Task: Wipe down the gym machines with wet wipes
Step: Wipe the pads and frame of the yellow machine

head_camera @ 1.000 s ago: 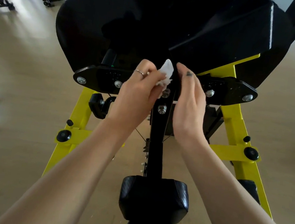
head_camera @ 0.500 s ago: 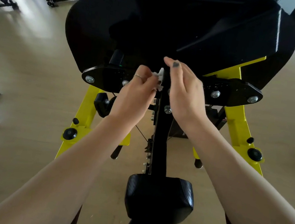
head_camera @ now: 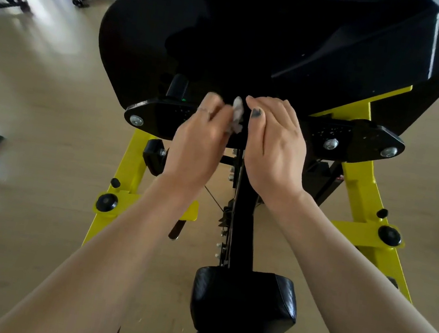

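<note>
Open floor [head_camera: 32, 112] fills the frame's left; in the centre the black shroud [head_camera: 234, 38], crossplate [head_camera: 361, 143] and 2 yellow legs [head_camera: 132, 157] block passage.

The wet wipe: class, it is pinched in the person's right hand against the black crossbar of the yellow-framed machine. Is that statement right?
Not quite. The head view shows the wet wipe pinched in the left hand, not the right. The right hand rests beside it, empty as far as can be seen, on the black crossbar of the yellow-framed machine.
</note>
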A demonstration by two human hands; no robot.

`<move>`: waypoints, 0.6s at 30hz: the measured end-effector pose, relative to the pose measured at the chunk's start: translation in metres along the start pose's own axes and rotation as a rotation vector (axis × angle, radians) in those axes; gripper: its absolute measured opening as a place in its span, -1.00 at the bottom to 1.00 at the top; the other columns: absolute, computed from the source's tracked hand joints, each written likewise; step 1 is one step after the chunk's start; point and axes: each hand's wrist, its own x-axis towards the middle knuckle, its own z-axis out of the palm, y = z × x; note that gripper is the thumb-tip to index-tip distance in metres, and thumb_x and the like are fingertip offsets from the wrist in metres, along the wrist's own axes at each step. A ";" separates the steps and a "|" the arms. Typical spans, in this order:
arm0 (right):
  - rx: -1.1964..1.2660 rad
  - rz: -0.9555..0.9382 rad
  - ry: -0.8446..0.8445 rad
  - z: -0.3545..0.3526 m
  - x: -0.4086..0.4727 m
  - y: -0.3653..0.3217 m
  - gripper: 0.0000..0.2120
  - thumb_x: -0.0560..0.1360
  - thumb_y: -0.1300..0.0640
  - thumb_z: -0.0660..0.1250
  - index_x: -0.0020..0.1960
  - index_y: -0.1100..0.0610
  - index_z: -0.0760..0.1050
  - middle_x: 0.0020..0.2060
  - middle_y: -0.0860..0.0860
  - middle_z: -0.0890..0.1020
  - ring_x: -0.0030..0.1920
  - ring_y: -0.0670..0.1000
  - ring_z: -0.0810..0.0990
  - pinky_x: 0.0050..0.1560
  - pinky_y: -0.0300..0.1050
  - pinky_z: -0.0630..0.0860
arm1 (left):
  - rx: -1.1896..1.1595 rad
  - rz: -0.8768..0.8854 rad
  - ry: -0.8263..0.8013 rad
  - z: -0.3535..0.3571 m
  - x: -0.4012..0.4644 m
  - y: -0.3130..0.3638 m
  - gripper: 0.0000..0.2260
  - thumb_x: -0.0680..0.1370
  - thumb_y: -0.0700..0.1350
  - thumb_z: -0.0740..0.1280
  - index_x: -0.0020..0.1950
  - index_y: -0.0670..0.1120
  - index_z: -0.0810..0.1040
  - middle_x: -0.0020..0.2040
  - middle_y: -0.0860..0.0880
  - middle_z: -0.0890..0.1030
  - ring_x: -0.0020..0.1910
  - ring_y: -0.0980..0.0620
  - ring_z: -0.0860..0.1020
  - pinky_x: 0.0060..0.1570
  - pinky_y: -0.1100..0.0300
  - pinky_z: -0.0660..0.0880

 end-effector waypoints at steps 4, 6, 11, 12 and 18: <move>-0.016 -0.042 0.013 0.000 -0.001 0.004 -0.61 0.70 0.19 0.06 0.25 0.27 0.62 0.18 0.09 0.66 0.26 0.10 0.57 0.46 -0.33 0.15 | 0.007 0.064 0.028 0.006 0.003 -0.004 -0.95 0.56 -0.26 0.31 0.00 -0.22 0.54 -0.01 -0.14 0.50 -0.31 0.10 0.29 -0.36 0.29 0.22; -0.044 -0.041 0.003 0.001 -0.001 0.005 -0.59 0.70 0.18 0.04 0.29 0.28 0.61 0.20 0.10 0.65 0.28 0.12 0.56 0.49 -0.29 0.14 | 0.039 0.032 -0.047 0.018 -0.016 -0.017 -0.92 0.52 -0.32 0.38 -0.03 -0.21 0.53 -0.02 -0.16 0.49 -0.33 0.05 0.29 -0.44 0.19 0.30; -0.048 -0.054 0.023 0.003 -0.001 0.003 -0.60 0.70 0.18 0.04 0.28 0.29 0.61 0.19 0.11 0.65 0.28 0.11 0.56 0.49 -0.20 0.24 | 0.049 0.001 -0.030 0.020 -0.017 -0.010 -0.88 0.49 -0.36 0.41 -0.03 -0.21 0.54 -0.02 -0.17 0.51 -0.37 0.03 0.32 -0.42 0.22 0.26; -0.043 -0.058 0.027 0.004 -0.002 0.004 -0.60 0.70 0.17 0.05 0.28 0.29 0.61 0.19 0.11 0.65 0.27 0.11 0.55 0.48 -0.14 0.30 | 0.021 0.022 0.024 0.016 -0.008 -0.005 -0.93 0.53 -0.33 0.37 -0.03 -0.22 0.54 -0.02 -0.16 0.51 -0.36 0.03 0.35 -0.41 0.23 0.27; -0.071 -0.066 0.047 0.006 -0.003 0.006 -0.59 0.71 0.15 0.03 0.30 0.27 0.60 0.19 0.10 0.66 0.29 0.11 0.56 0.47 0.07 0.36 | 0.010 -0.011 0.039 0.019 -0.020 -0.019 -0.94 0.54 -0.36 0.35 -0.01 -0.24 0.54 -0.02 -0.19 0.50 -0.34 -0.05 0.45 -0.48 0.12 0.47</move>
